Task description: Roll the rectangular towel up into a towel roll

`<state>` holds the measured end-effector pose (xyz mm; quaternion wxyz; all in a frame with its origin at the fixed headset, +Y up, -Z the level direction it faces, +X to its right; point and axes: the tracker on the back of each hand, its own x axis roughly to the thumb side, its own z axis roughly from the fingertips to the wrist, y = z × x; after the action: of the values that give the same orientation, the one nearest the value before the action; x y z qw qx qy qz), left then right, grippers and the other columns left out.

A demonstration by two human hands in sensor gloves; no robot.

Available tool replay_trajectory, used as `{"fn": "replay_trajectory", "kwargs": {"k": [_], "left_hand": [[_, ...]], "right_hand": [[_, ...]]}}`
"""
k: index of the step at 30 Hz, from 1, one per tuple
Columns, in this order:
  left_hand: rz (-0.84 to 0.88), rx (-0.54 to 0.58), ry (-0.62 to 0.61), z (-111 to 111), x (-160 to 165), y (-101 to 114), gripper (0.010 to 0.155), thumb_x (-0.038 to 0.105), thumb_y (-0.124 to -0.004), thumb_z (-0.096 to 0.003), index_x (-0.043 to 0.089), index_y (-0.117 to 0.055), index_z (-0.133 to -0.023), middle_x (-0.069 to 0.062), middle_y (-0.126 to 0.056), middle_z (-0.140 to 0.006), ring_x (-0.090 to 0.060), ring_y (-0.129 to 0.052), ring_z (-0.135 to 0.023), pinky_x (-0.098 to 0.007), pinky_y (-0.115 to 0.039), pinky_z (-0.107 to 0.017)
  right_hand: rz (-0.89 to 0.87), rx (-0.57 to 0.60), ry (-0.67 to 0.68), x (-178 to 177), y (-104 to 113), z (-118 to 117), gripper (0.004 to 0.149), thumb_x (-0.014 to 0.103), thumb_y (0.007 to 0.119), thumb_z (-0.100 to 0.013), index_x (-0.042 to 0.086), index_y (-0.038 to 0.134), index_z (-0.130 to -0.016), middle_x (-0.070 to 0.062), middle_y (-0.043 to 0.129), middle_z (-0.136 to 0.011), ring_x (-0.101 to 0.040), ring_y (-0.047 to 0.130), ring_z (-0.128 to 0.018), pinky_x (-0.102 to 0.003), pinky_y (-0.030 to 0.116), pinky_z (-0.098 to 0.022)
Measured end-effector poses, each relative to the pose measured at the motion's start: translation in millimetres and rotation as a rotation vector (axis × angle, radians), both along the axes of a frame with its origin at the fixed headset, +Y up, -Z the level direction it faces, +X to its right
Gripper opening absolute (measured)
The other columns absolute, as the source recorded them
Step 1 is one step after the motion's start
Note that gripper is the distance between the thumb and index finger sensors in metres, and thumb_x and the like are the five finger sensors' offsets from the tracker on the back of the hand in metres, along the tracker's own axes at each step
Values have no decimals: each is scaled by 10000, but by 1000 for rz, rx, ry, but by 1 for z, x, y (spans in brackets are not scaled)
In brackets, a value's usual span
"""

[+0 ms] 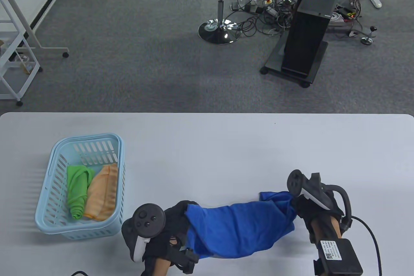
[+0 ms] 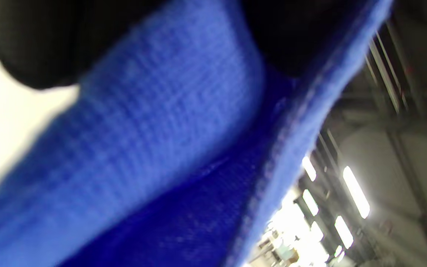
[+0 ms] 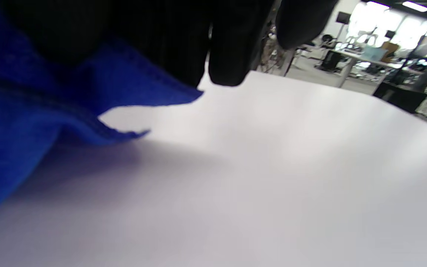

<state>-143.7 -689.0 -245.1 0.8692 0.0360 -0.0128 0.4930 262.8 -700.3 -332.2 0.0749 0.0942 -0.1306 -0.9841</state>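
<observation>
A blue towel [image 1: 241, 226] lies bunched lengthwise near the table's front edge, stretched between both hands. My left hand [image 1: 176, 216] grips its left end, the cloth draped over the fingers. My right hand [image 1: 302, 206] grips its right end, where a corner [image 1: 266, 195] sticks out. In the left wrist view the blue towel [image 2: 154, 148] fills the frame under my black glove [image 2: 43, 44]. In the right wrist view the towel [image 3: 32, 122] hangs from my gloved fingers [image 3: 228, 55] just above the table [image 3: 272, 178].
A light blue plastic basket [image 1: 48, 226] stands at the left of the white table [image 1: 207, 146]. It holds a rolled green towel [image 1: 77, 193] and a rolled orange towel [image 1: 103, 195]. Cables trail from both wrists at the front edge.
</observation>
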Motion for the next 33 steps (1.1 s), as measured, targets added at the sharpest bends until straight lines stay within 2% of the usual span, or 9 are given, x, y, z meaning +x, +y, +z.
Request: {"fn": "replay_trajectory", "kwargs": {"k": [8, 12, 18, 21, 25, 27, 29, 31, 33], "left_hand": [[33, -4, 168, -9, -21, 83, 599, 533, -667, -414, 102, -1039, -600, -30, -1090, -241, -228, -1098, -156, -459, -885, -212], [-62, -2, 259, -8, -46, 113, 635, 544, -619, -425, 97, -1043, -580, -22, -1083, -215, -218, -1094, -132, -453, -887, -200], [-169, -77, 393, -3, -90, 116, 596, 496, -646, -471, 98, -1037, -682, -81, -1109, -324, -276, -1099, -231, -490, -871, -262], [-326, -107, 446, -2, -107, 114, 579, 486, -653, -476, 112, -1031, -704, -79, -1110, -366, -278, -1101, -270, -493, -870, -287], [-287, -147, 436, -5, -113, 106, 538, 451, -705, -476, 136, -950, -835, -130, -1060, -574, -340, -1054, -463, -546, -815, -401], [-302, -139, 432, -7, -111, 103, 516, 409, -734, -470, 110, -931, -841, -105, -1058, -511, -303, -1060, -394, -525, -833, -366], [-299, -155, 412, -8, -108, 101, 517, 358, -751, -472, 118, -844, -920, -77, -1049, -499, -270, -1063, -353, -507, -846, -355], [-305, -155, 395, -9, -103, 99, 579, 298, -786, -465, 258, -686, -1034, -80, -1061, -489, -235, -1067, -273, -486, -867, -320], [-333, -197, 364, -11, -98, 98, 598, 288, -803, -461, 351, -656, -1038, -81, -1071, -478, -210, -1074, -237, -463, -884, -295]], "right_hand": [[18, 81, -157, 41, 39, 24, 430, 445, 753, -321, 163, 912, -605, -47, 846, -827, -307, 850, -816, -591, 607, -667], [47, 116, -202, 59, 51, 32, 426, 441, 759, -320, 153, 919, -590, -49, 856, -815, -306, 861, -805, -589, 614, -662], [98, 155, -280, 79, 59, 41, 419, 422, 765, -317, 138, 927, -579, -61, 877, -796, -313, 890, -772, -584, 639, -645], [104, 257, -349, 86, 70, 47, 418, 416, 760, -311, 154, 919, -596, -77, 898, -780, -313, 921, -735, -578, 665, -627], [38, 290, -339, 82, 76, 47, 419, 401, 773, -308, 195, 892, -653, -99, 879, -808, -326, 921, -736, -582, 667, -624], [49, 284, -319, 75, 76, 45, 419, 390, 774, -310, 212, 877, -676, -102, 877, -810, -327, 923, -736, -584, 667, -625], [55, 264, -313, 68, 74, 43, 423, 384, 762, -319, 221, 861, -697, -105, 872, -816, -331, 917, -742, -585, 662, -629], [62, 217, -303, 58, 70, 40, 432, 370, 750, -332, 230, 836, -732, -108, 844, -843, -335, 891, -769, -590, 642, -641], [78, 232, -276, 51, 69, 38, 435, 365, 749, -333, 229, 829, -739, -101, 838, -846, -331, 889, -771, -586, 641, -643]]}}
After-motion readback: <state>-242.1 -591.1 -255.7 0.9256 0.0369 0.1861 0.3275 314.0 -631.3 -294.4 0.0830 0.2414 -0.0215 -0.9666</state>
